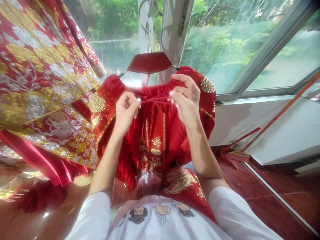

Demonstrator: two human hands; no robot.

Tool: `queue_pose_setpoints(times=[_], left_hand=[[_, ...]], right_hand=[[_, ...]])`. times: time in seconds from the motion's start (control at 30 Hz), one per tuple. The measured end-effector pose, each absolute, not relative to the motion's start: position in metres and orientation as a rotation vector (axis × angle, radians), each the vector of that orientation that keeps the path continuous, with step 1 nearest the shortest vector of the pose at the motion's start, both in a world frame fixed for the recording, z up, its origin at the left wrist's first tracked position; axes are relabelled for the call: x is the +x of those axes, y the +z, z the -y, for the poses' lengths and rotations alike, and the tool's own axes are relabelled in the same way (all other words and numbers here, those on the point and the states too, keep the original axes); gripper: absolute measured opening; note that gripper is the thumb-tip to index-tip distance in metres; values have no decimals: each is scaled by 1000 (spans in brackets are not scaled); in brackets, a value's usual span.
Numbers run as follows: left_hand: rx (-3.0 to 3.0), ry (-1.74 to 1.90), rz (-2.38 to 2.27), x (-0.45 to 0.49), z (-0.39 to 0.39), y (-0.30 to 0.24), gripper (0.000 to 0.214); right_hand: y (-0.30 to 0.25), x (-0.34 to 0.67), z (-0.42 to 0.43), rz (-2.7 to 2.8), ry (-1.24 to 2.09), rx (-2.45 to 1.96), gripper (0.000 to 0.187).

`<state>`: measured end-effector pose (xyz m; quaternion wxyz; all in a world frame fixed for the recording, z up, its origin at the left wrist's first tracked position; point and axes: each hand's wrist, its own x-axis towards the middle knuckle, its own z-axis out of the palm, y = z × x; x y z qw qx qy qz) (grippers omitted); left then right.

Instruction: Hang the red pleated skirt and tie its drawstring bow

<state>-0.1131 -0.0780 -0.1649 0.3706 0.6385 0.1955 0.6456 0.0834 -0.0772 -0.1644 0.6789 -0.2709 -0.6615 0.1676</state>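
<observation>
A red pleated garment [155,140] with gold embroidery hangs from a dark red hanger [149,62] on the window frame. A thin red drawstring [155,99] runs across its waistband. My left hand [125,111] pinches the left end of that string between thumb and fingers. My right hand [186,98] pinches the right end, its fingers curled against the waistband. The string is pulled taut between both hands.
A large red and gold embroidered robe [42,86] hangs at the left, close to my left arm. Behind the hanger is a window [225,43] with greenery outside. A red-handled broom [275,116] leans against the white wall at the right, over a red tiled floor [262,200].
</observation>
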Motion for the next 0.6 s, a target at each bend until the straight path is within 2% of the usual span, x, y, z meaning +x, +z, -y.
queue_pose_setpoints(times=[0.13, 0.4, 0.6], left_hand=[[1676, 1662, -558, -112, 78, -165, 27], [1942, 1813, -733, -118, 77, -156, 29], [2080, 1794, -908, -133, 74, -158, 36]], right_hand=[[-158, 84, 81, 1516, 458, -605, 28], [-152, 97, 78, 1526, 267, -771, 25], [-155, 110, 75, 1617, 237, -808, 24]])
